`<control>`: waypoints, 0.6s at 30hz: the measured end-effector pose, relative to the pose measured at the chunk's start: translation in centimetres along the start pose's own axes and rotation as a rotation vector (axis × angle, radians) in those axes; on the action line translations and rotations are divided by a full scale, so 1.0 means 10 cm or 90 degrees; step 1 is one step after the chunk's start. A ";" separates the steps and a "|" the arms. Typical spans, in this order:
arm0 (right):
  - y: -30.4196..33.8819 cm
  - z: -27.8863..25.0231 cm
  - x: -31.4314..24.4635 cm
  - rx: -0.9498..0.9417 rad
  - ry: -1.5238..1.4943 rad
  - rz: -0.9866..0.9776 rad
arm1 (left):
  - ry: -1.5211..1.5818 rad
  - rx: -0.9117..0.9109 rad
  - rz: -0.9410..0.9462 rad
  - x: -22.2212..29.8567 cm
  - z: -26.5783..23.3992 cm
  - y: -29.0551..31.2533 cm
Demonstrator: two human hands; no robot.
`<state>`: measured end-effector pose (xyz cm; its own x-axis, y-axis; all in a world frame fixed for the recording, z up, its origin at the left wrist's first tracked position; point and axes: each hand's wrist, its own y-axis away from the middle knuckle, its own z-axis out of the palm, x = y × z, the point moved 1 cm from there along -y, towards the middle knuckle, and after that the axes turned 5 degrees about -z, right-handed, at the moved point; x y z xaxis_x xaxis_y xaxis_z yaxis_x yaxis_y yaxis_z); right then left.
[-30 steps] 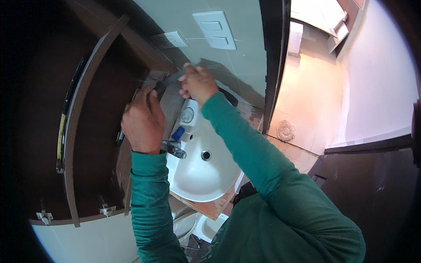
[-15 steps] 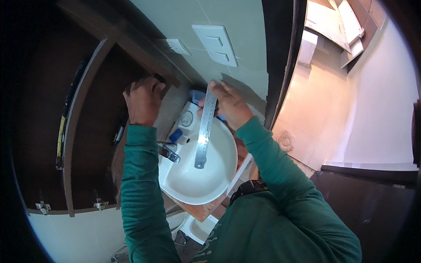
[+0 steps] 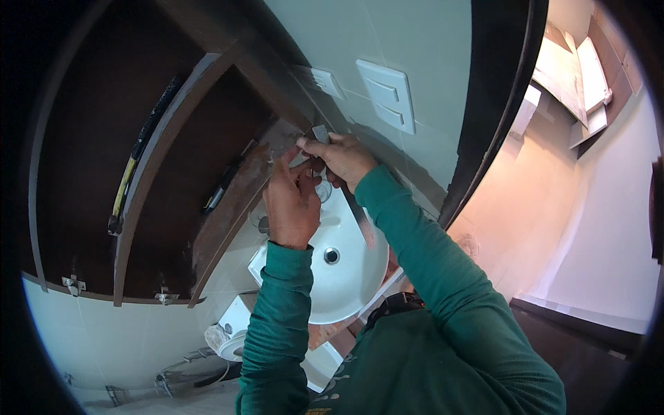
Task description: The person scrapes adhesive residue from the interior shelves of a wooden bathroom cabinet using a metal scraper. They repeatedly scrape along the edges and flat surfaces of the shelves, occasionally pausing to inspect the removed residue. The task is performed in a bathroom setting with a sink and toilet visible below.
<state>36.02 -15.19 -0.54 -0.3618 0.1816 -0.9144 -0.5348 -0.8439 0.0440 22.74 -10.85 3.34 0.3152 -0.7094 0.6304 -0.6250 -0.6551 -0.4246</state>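
Observation:
A steel ruler [image 3: 359, 220] slants down over the white washbasin [image 3: 353, 294], its top end poking out above my right hand [image 3: 346, 160]. That hand is closed around it, thumb reaching toward the cabinet's lower corner. Close against it, my left hand [image 3: 294, 207] has its fingers bent and bunched, their tips meeting by the right thumb. Whatever they hold, if anything, is too small and covered to make out. Both hands are beside the end of the dark wooden cabinet [image 3: 228, 221], above the basin's back rim.
In the cabinet, a black-and-yellow long tool [image 3: 131, 166] lies along a divider and a dark pen-like tool [image 3: 225, 183] rests on a panel. A switch plate [image 3: 386, 95] and a smaller plate [image 3: 321, 81] are on the tiled wall. A toilet [image 3: 236, 325] stands below.
My left hand has come from the cabinet edge to meet my right. The ruler has tilted the other way in my right hand. The view has shifted, so the cabinet shows farther right.

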 end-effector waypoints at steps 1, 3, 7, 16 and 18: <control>-0.03 0.01 0.06 -0.003 -0.002 -0.012 | 0.013 0.022 0.008 -0.02 -0.01 0.01; -0.09 0.02 0.10 -0.015 -0.020 -0.017 | -0.115 0.041 -0.033 -0.04 -0.08 -0.02; -0.13 -0.06 0.05 -0.059 -0.043 -0.021 | -0.463 0.197 0.130 -0.10 -0.05 -0.25; -0.16 -0.26 -0.15 -0.053 -0.023 -0.023 | -0.416 0.125 0.076 -0.22 0.15 -0.60; -0.16 -0.24 -0.16 -0.054 -0.039 -0.024 | -0.412 0.122 0.092 -0.23 0.13 -0.61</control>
<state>39.34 -15.36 -0.10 -0.3895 0.2426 -0.8885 -0.4837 -0.8748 -0.0268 26.72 -5.54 3.60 0.6386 -0.7664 0.0693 -0.5738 -0.5342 -0.6207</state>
